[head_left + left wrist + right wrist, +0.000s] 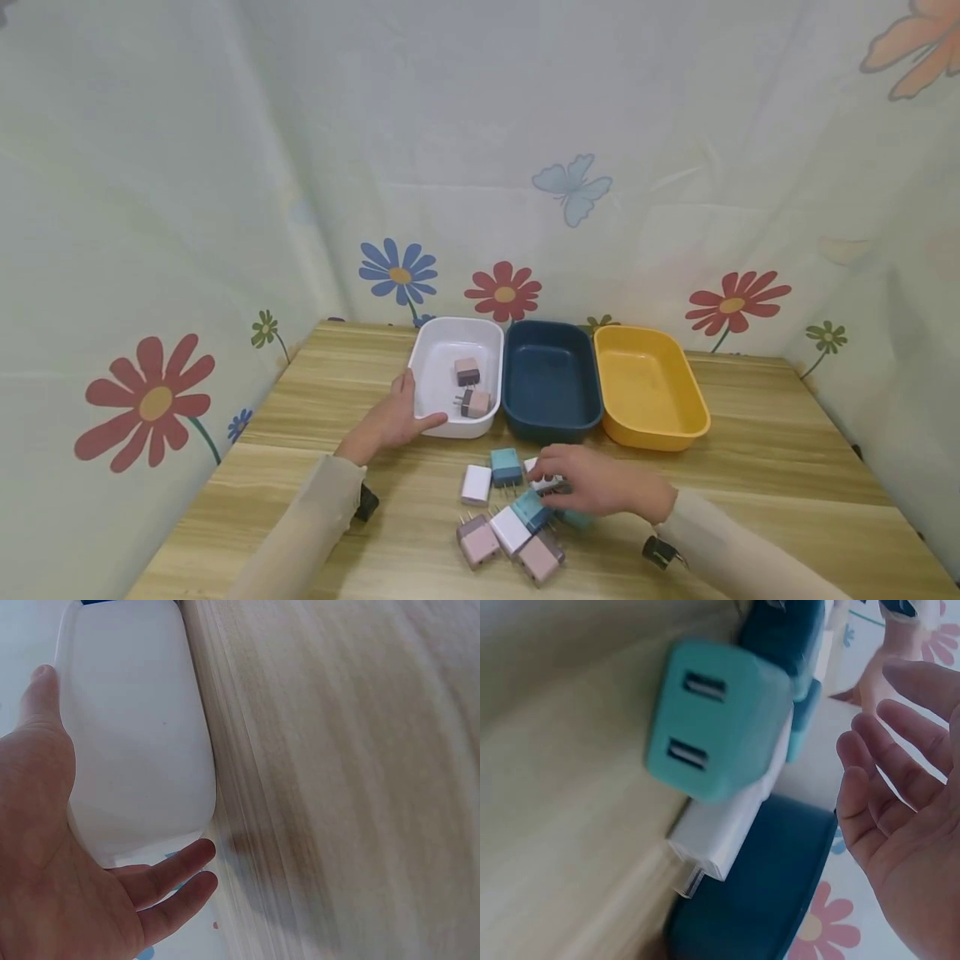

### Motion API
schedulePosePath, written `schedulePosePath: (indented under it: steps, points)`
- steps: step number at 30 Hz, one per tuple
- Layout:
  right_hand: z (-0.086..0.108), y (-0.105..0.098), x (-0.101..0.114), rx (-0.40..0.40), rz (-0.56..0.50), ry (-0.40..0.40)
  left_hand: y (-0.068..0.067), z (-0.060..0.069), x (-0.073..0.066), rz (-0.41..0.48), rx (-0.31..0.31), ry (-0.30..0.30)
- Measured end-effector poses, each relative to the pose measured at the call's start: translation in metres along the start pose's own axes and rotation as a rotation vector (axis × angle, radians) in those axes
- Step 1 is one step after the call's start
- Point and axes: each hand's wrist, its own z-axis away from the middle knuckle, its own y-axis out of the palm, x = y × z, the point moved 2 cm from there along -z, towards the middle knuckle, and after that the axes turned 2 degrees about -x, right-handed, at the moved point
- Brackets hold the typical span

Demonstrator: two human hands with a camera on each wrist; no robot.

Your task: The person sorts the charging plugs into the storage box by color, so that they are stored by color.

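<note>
My left hand (392,421) rests against the left side of a white bin (467,430), its thumb at the front rim and its fingers straight along the side. Two pink-and-grey plug chargers, one (467,372) behind the other (476,404), lie in that bin. Over a loose pile of chargers hovers my right hand (592,481), fingers loosely bent and nothing between them. Around it are a white charger (476,484), a teal charger (506,467) and pink chargers (477,542). A two-port teal charger (712,720) shows close up in the right wrist view.
A dark blue bin (553,430) and a yellow bin (656,439) stand in a row to the right of the white one. Behind them hangs a flower-printed curtain (465,208). Everything stands on a wood-grain table (765,467).
</note>
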Motion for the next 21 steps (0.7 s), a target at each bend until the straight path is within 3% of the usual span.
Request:
schedulePosePath:
  steps: [5, 21]
  points:
    - [0.009, 0.009, 0.008, 0.021, 0.0, -0.02, -0.001, 0.001, 0.0, 0.008, 0.01, -0.001]
    - [0.018, 0.033, 0.023, -0.008, 0.122, -0.191, 0.002, -0.002, 0.002, -0.006, -0.002, -0.007]
